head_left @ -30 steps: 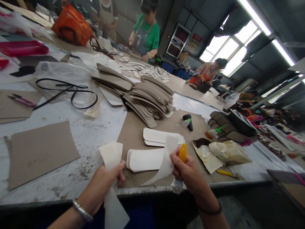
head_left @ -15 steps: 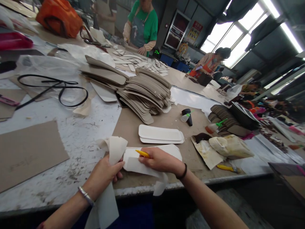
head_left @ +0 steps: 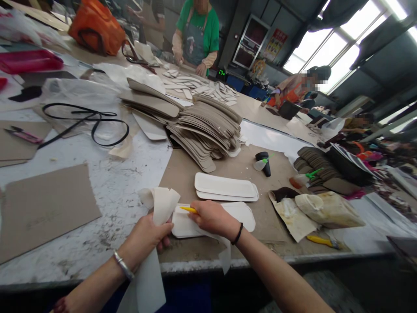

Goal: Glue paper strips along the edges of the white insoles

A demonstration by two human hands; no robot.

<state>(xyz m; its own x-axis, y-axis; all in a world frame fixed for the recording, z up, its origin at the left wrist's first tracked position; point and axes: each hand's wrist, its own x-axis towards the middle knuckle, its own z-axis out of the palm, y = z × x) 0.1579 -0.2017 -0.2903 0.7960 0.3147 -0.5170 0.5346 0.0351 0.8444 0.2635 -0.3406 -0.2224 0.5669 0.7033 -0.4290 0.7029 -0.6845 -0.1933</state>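
My left hand is closed around a long white paper-like strip; its top end folds over the fingers and its length hangs below the table edge. The fingers rest beside the left end of a white rounded panel lying flat. Over that panel, my right hand grips a slim yellow stick-like tool, tip pointing left. A thin pale strip trails from under this hand over the table edge. Its upper end is hidden by the hand. Two more white panels lie stacked just behind.
A fanned pile of brown-grey boards stands behind. At right lie a small green-tipped bottle, a stained cloth-like bundle and a yellow-handled brush. Left are black cord and a grey board. Co-workers stand across the table.
The view has shifted, so most things appear farther right. My right hand has moved slightly left over the panel. The pale strip no longer lies across the panel's left front.
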